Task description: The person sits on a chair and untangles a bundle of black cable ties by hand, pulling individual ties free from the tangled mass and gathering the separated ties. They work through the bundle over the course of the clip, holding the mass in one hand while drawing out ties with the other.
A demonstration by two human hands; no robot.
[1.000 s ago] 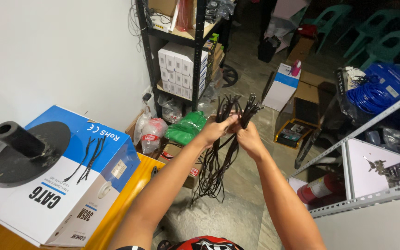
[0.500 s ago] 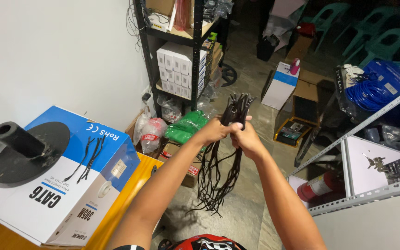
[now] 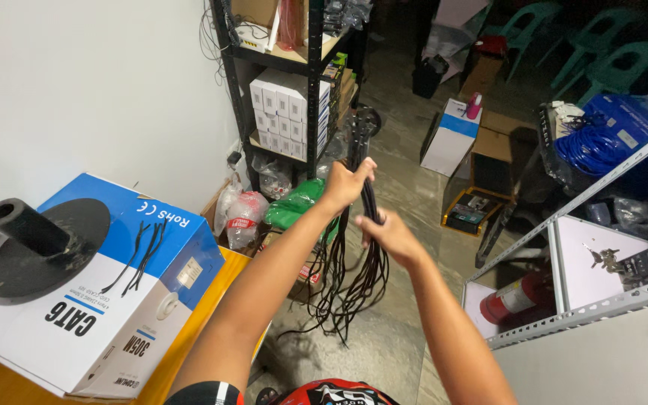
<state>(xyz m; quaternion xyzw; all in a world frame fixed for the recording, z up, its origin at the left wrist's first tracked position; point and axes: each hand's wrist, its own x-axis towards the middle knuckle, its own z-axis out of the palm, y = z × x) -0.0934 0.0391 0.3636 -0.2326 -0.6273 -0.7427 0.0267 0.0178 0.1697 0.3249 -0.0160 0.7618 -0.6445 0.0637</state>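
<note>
A bundle of black cable ties (image 3: 359, 247) is held upright in front of the body, over the floor (image 3: 406, 187). The left hand (image 3: 346, 184) is clamped round the bundle near its upper part, with the heads of the ties standing above the fist. The right hand (image 3: 385, 234) is closed on the same bundle just below and slightly to the right, so that the loose tails hang beneath both hands and fan out. A few more black ties (image 3: 140, 255) are seen lying on the blue and white carton (image 3: 114, 315) at the left, well apart from both hands.
</note>
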